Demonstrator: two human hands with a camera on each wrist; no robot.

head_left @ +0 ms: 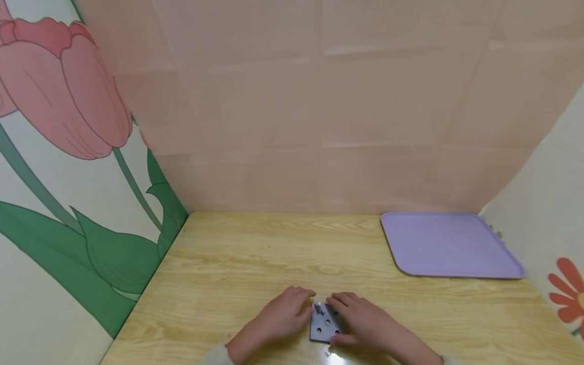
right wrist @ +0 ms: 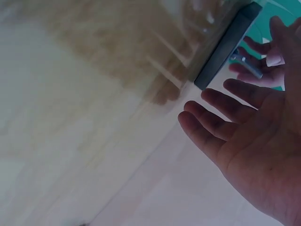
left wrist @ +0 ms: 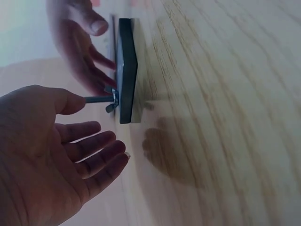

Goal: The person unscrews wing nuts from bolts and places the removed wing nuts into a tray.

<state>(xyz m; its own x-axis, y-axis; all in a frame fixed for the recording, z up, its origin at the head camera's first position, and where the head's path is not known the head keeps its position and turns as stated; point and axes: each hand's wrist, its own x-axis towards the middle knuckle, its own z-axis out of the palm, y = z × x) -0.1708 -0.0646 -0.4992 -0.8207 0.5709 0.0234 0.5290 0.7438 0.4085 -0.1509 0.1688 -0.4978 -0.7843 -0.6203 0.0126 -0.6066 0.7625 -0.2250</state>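
Note:
A dark, flat square plate (head_left: pixel 326 331) with several round holes lies on the wooden table between both hands. At its far left corner a metal bolt (left wrist: pixel 98 99) stands upright through a wing nut (left wrist: pixel 113 100) close to the plate's surface. My left hand (head_left: pixel 284 313) is at the plate's left side, fingers spread and loosely bent, the thumb tip right at the bolt's free end in the left wrist view. From the right, my right hand (head_left: pixel 367 322) reaches partly over the plate, hiding its right part; its fingers (right wrist: pixel 216 106) are extended and relaxed.
A lilac tray (head_left: pixel 449 246) lies at the table's back right. A pink covering (head_left: pixel 292 126) hangs behind the table (head_left: pixel 228 263), with a tulip-patterned panel (head_left: pixel 91 192) on the left and a white flowered one (head_left: pixel 543 203) on the right.

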